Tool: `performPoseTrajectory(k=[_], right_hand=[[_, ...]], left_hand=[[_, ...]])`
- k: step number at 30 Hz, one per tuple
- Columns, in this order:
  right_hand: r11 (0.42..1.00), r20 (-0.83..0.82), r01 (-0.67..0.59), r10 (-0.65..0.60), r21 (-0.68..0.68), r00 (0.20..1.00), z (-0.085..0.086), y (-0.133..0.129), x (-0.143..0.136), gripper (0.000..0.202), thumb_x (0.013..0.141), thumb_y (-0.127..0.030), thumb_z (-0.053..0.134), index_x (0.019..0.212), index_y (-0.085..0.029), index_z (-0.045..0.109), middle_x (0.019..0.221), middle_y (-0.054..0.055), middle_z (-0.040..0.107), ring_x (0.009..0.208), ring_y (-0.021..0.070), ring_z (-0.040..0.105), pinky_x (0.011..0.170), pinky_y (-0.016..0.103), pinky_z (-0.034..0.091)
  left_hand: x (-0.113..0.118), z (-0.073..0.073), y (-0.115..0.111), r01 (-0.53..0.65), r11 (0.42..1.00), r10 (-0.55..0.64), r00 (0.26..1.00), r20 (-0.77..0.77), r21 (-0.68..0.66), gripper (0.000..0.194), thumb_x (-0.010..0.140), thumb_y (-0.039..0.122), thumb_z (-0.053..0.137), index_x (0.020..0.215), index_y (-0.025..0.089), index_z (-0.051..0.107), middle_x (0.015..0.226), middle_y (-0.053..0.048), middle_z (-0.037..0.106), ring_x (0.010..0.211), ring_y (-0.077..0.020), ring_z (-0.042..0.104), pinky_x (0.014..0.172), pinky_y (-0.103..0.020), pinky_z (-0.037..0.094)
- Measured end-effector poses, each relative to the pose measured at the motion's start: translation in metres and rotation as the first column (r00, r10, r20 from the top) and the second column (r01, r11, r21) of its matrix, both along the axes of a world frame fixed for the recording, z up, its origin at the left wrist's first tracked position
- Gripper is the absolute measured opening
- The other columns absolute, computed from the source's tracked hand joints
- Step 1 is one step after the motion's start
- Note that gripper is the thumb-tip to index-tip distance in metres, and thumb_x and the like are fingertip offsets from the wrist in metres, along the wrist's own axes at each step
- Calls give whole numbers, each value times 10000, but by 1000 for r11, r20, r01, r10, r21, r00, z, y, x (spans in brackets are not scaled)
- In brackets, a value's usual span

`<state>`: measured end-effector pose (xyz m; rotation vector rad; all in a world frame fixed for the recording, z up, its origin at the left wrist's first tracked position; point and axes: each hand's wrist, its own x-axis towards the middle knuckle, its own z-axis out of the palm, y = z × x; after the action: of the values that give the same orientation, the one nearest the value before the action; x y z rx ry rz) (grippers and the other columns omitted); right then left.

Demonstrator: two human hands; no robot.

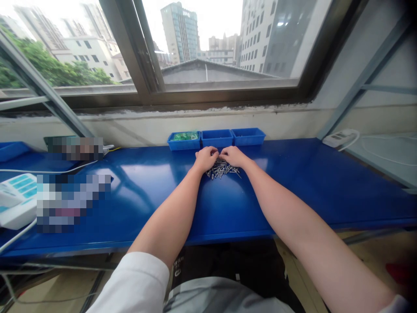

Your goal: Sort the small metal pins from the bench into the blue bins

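Observation:
A loose pile of thin, silvery metal pins (222, 169), like screws or rivets, lies on the blue tabletop (228, 208). At the pile's far left edge is my left hand (206, 159), its fingers curled in and thumb close to them. My right hand (233, 156) is bent over the far right side, with fingers pressed together toward the left one. Both sets of fingertips nearly meet above the pins. Whatever they pinch is too small and partly hidden to make out.
Behind my hands stand three blue bins: the left bin (184, 147) holds green-tinted bags, then come the middle bin (216, 144) and right bin (248, 142). A white device (19, 200) with cables sits at left. A power strip (340, 138) lies at right, below the window.

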<state>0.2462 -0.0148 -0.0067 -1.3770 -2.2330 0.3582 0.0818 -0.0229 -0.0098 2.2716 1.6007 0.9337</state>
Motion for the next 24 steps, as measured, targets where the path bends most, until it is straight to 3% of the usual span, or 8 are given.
performPoseTrajectory(k=[6,12,18,21,24], right_hand=[[997,-50,62,-60,46,997,0,1,-1,236,895,-273,482,815,-147,665,844,71,686,777,162,583,685,248,388],[995,-195,91,-84,28,977,1,1,-3,259,890,-323,464,757,-155,610,760,51,658,710,158,565,667,264,393],[999,-581,-33,16,-19,814,2,3,-1,233,773,-384,577,730,-156,588,655,20,628,619,139,563,629,263,433],[999,-616,-32,8,-27,788,4,2,0,267,730,-411,609,674,-149,606,635,26,629,591,136,549,617,268,440],[997,-612,72,-66,-16,788,6,4,3,261,725,-404,601,693,-147,635,681,43,660,639,155,581,657,281,463]], left_hand=[[-1,2,-4,55,998,-56,998,32,26,232,851,336,503,946,252,696,1067,-12,692,1017,-197,599,948,-328,397],[-1,1,-1,108,992,-111,993,42,66,198,853,283,514,918,249,698,969,-1,723,968,-187,629,916,-310,412],[-1,3,-1,47,998,-49,998,48,50,207,874,281,488,912,244,689,950,-4,725,942,-191,634,894,-314,416],[0,5,-3,48,998,-50,998,42,44,208,882,301,486,921,247,683,953,1,724,947,-184,632,905,-310,408],[0,4,-4,32,998,-35,998,56,50,226,880,346,498,1000,245,661,1013,-3,710,988,-180,619,928,-312,395]])
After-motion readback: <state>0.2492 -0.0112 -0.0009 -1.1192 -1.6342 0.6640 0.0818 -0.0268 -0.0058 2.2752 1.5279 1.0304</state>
